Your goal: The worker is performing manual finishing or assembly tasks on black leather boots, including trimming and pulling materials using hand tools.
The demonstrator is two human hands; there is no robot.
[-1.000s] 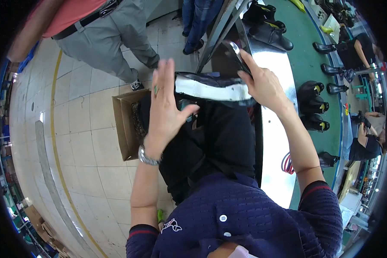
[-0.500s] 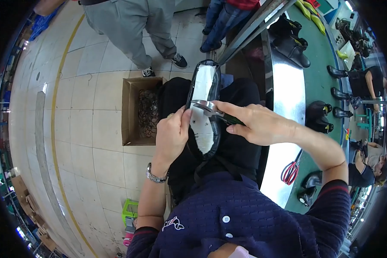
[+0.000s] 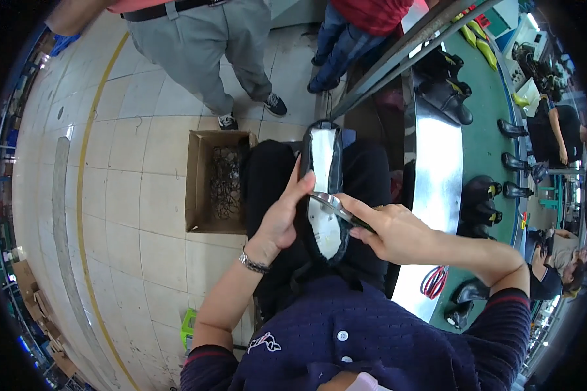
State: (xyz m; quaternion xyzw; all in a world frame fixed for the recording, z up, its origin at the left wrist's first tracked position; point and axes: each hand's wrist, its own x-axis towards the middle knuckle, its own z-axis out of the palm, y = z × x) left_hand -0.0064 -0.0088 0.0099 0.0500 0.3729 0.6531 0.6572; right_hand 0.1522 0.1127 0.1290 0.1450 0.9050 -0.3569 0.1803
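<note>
A black shoe (image 3: 324, 156) lies bottom up between my thighs, its white insole board showing inside a rim of black upper. My left hand (image 3: 280, 220) grips the shoe's left side, thumb across the edge and the other fingers partly hidden beside it. In my right hand (image 3: 398, 229) is a pair of metal pincers (image 3: 327, 201) with dark handles. The pincers' head lies over the middle of the insole board, close to my left thumb. Whether the jaws pinch anything cannot be made out.
An open cardboard box (image 3: 199, 182) with tangled dark scraps stands left of my legs. To the right runs a metal ledge (image 3: 434, 156), with red-handled scissors (image 3: 434, 282) and a green bench (image 3: 486, 124) bearing black boots. Two people (image 3: 195, 55) stand ahead.
The shoe and both hands now sit lower in the picture. My left thumb has straightened along the shoe's edge. The pincers stay over the middle of the insole board.
</note>
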